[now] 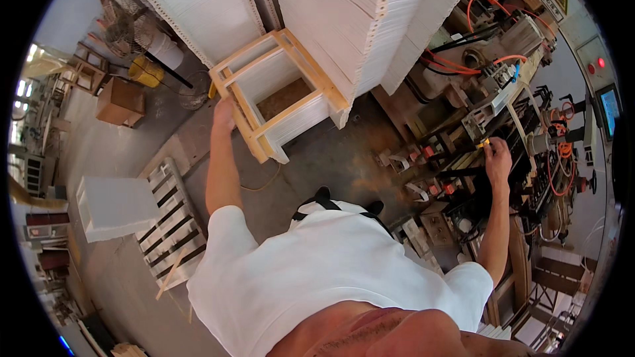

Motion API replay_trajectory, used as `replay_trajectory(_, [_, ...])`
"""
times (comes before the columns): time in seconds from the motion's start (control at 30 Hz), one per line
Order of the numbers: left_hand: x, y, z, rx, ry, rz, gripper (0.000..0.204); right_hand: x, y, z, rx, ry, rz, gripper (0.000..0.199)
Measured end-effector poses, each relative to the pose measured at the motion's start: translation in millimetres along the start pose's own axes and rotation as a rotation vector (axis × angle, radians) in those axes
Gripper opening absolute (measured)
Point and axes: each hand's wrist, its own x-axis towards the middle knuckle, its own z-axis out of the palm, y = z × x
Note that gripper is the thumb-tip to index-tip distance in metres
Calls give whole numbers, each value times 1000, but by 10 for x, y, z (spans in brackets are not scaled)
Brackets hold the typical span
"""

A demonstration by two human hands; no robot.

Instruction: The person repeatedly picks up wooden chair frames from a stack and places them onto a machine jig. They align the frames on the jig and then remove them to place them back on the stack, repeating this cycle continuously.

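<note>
Ahead and a little left stands a stack of white rectangular frames, topped by a bare wooden frame with a crossbar near its far end. My left hand is closed over the left edge of this top frame; its fingertips are partly hidden. Out to the right, my right hand reaches to a machine with orange hoses and metal clamps. Its fingers are bent together at a small yellow piece on the machine's near side, whose kind I cannot make out.
Tall stacks of white frames rise behind the wooden one. A slatted pallet with a white stack lies to the left. Farther off are a cardboard box, a yellow bucket and a fan. A lit control screen hangs far right.
</note>
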Motion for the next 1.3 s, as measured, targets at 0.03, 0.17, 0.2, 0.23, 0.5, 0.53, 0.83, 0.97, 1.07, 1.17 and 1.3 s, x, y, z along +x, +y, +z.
replay_trajectory(0.03, [152,-64,50,69,-61,12,45,-137,-50,7,26,-14,21,21])
replay_trajectory(0.17, [388,-313,191,726,290,317,52,-638,-197,-59,59,-31,146,24])
replay_trajectory(0.2, [405,-357,131,928,424,430,54,-711,-200,-74,33,-26,151,25])
replay_trajectory(0.23, [347,-377,235,1132,533,542,57,-860,-193,-106,-5,-23,178,25])
replay_trajectory(0.5, [-1107,-188,1641,1314,-315,713,61,-1677,-651,-710,94,112,325,24])
replay_trajectory(0.53, [-1099,-290,1625,1346,-273,815,56,-1777,-743,-839,28,130,294,24])
replay_trajectory(0.83, [-1023,-488,1711,1362,-203,854,45,-3180,-1189,-1811,-147,398,412,23])
replay_trajectory(0.97, [-1482,-597,1886,1144,-225,1198,48,-3552,-1641,-2334,-329,522,417,31])
replay_trajectory(1.07, [-2026,-926,2220,987,-330,1060,36,-3851,-1870,-2669,-639,632,534,33])
replay_trajectory(1.17, [-2758,-1407,2839,710,-809,758,28,-4123,-2060,-2863,-849,708,721,36])
replay_trajectory(1.3, [-3548,-1792,3720,621,-1188,457,29,-4446,-2297,-2957,-1043,606,1044,37])
